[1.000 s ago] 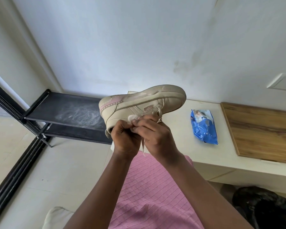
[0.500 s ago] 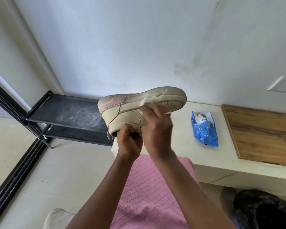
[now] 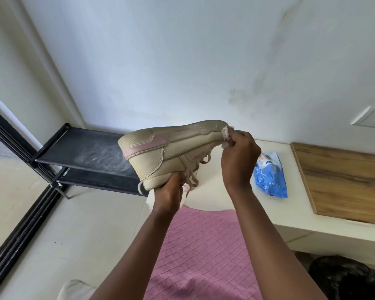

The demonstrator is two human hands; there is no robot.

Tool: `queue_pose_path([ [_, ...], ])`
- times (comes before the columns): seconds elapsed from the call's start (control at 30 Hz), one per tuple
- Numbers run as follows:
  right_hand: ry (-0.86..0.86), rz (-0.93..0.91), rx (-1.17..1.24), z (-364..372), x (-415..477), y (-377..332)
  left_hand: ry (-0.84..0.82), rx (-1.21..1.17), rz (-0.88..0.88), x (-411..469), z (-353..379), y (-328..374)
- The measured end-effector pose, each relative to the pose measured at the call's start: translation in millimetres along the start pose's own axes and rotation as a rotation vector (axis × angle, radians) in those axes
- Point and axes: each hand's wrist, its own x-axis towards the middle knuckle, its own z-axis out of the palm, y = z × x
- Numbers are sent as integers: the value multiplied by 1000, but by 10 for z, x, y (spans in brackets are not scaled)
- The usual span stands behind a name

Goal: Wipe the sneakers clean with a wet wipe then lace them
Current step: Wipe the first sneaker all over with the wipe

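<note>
Left hand (image 3: 169, 188) grips the sneaker (image 3: 171, 148) by its ankle opening, holding it sole-up in the air above the near left corner of the counter (image 3: 290, 208). Right hand (image 3: 239, 156), farther out, pinches the wet wipe (image 3: 225, 135) against the toe edge of the sole. Held only at the heel end, the shoe could lever out of that grip under a hard rub. Beyond, the blue wipes pack (image 3: 270, 174) lies mid-counter

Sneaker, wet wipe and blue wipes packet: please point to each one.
sneaker (image 3: 156, 161), head view, beige side panel near the heel.
wet wipe (image 3: 225, 133), head view, white wad at the toe.
blue wipes packet (image 3: 271, 176), head view, middle of the blue wrapper.
</note>
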Motion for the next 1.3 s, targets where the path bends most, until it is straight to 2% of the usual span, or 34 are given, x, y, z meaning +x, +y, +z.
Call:
queue_pose_path([
  [0.1,61,-130,128,12,-151,-304,-34,-70,-35,-3,57,6],
  [0.2,-115,-418,117,61,-370,-575,-26,-151,-36,-48,100,1],
  [0.3,-185,-501,43,76,-269,-445,4,-143,-69,-58,55,-24],
  [0.37,-118,-436,-54,60,-158,-251,3,-91,-51,-66,55,5],
  [0.5,-16,-183,-94,85,-39,-20,46,-200,-70,-77,119,23],
  [0.57,3,-74,-71,117,-11,31,60,-234,-80,-77,153,19],
  [0.7,49,198,22,112,80,101,94,-482,-128,-68,191,50],
  [0.77,69,220,33,121,79,81,104,-518,-131,-40,191,43],
  [0.83,93,162,67,142,61,5,116,-481,-146,-28,159,44],
  [0.97,40,-86,106,177,-106,-220,59,-18,-119,-46,101,35],
  [1.0,2,-171,110,181,-180,-310,26,-8,-99,-47,114,36],
  [1.1,-133,-401,104,162,-368,-507,22,-246,-96,-34,158,28],
  [1.17,-163,-466,122,134,-340,-465,38,-327,-100,-66,174,49],
  [1.3,-6,-426,76,77,-192,-170,71,-462,-97,-100,205,139],
])
